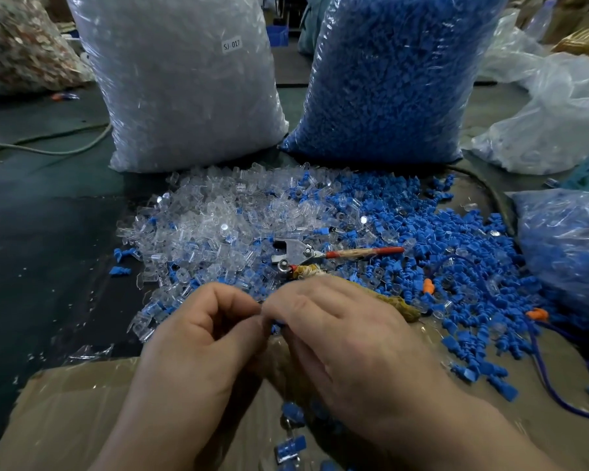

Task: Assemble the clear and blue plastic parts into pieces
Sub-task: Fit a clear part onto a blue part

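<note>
**Bench layout, front to back**

Left sack [184, 90] and right sack [388, 79] stand side by side at the back. Heap [218, 215] lies just before them. Pliers [300, 254] lie on the heap. Bag [572, 253] sits right of the heap. Carton [65, 402] lies nearest, with pieces [289, 447] in it. Left hand [198, 334] and right hand [337, 321] meet above the carton, before the pliers, with a part [276, 326] pinched between them. Cable [48, 147] lies far left.

- Clear parts [198, 219]: small see-through shells, heaped loose on the left of the pile.
- Blue parts [422, 232]: small ribbed plugs, heaped on the right, mixing with the clear ones in the middle.
- Small blue part [276, 326]: pinched where the left hand [198, 338] and right hand [337, 334] meet, mostly hidden.
- Joined pieces [289, 448]: blue with clear, lying below the hands.
</note>
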### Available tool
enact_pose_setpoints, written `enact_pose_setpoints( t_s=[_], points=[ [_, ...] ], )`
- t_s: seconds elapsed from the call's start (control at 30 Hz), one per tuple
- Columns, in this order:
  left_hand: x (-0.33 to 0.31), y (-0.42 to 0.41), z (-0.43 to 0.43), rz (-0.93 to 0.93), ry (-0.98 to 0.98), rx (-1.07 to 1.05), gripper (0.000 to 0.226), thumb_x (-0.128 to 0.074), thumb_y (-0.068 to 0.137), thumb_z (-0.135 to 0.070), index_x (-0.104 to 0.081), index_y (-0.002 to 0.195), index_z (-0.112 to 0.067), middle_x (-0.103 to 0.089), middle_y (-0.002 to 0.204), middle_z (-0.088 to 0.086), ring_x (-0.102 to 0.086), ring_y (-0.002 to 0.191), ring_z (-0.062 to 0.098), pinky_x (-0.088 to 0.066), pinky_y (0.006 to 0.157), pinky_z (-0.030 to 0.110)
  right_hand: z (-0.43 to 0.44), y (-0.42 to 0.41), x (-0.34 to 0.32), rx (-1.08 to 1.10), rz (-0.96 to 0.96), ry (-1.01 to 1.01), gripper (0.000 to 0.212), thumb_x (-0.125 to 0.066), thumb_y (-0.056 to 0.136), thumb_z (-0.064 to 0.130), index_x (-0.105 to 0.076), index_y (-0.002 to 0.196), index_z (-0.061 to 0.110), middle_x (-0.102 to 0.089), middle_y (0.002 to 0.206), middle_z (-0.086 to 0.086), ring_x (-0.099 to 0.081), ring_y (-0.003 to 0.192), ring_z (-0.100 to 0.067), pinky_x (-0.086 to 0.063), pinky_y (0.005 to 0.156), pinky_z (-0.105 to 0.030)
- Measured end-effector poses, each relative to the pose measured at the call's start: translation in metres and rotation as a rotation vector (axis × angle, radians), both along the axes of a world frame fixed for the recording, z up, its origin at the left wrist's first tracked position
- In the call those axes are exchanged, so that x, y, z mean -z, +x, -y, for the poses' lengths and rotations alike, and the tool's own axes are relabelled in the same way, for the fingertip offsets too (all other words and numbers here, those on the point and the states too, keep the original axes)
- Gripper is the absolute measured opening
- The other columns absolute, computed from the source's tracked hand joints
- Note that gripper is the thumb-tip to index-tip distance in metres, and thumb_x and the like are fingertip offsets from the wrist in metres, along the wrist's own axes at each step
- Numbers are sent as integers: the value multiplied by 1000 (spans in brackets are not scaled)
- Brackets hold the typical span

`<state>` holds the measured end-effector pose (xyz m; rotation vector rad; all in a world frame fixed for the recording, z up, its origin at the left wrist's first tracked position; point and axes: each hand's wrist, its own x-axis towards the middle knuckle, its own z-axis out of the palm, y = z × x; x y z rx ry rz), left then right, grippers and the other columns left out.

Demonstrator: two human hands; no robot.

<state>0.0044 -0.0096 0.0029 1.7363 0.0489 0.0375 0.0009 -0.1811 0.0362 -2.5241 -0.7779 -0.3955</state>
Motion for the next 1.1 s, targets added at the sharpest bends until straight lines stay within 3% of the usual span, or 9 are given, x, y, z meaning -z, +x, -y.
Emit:
enact_pose_setpoints(
  t_s=[0.1,0.13,0.2,0.33,0.53,0.73,0.87,0.97,1.1],
  points=[
    [-1,1,-2,-49,-75,2,17,-78,79,-12,-71,77,-28,-68,59,9,-62,48,18,-49,46,25,13,12,6,286,-28,-163,59,-56,87,38,-29,140,36,-40,147,10,-27,140,-12,-16,116,-36],
    [-3,1,-2,-75,-117,22,23,-73,81,-5,-72,76,-27,-67,59,10,-62,48,18,-50,45,22,22,17,8,362,-101,-200,71,-57,88,45,-14,145,39,-23,156,11,-8,145,-10,2,115,-36],
    [-7,0,-1,-114,-205,60,23,-72,78,-3,-74,76,-26,-67,59,10,-62,48,18,-51,46,22,39,28,15,447,-189,-316,82,-51,88,58,2,148,38,-2,161,8,12,148,-16,14,111,-36],
    [-5,2,-3,-186,-370,89,17,-73,56,-21,-73,72,-23,-64,59,11,-60,49,19,-50,42,26,49,40,22,437,-265,-414,76,-38,90,68,-6,150,34,-10,162,3,-2,150,-22,1,119,-44],
    [-1,5,-10,-230,-433,116,24,-76,52,-24,-73,75,-21,-65,63,12,-62,52,20,-50,43,28,48,44,17,432,-205,-403,72,-51,81,69,-28,141,37,-43,139,11,-33,126,-21,-24,110,-45],
    [-5,5,-6,-208,-434,74,21,-75,49,-27,-72,70,-25,-65,62,11,-60,49,18,-47,38,26,44,42,9,475,-198,-406,66,-59,77,53,-33,134,36,-48,119,3,-39,109,-22,-32,97,-43],
    [-10,4,-7,-170,-453,39,12,-71,58,-20,-72,68,-26,-65,62,11,-58,48,17,-46,36,25,44,34,-2,462,-137,-265,63,-46,75,47,-44,135,29,-51,113,7,-39,103,-16,-35,92,-37],
    [-15,5,-11,-106,-452,-8,11,-69,63,-18,-72,68,-27,-65,63,10,-57,48,18,-46,38,23,40,22,-10,350,-141,-86,62,-38,72,46,-45,132,32,-50,109,17,-40,101,-8,-37,87,-27],
    [-18,6,-13,-41,-456,-30,13,-65,67,-15,-71,69,-26,-65,64,8,-57,50,17,-45,37,23,33,10,-8,194,-179,-176,60,-42,75,49,-44,133,35,-49,112,22,-43,104,-6,-36,89,-20]
  ],
)
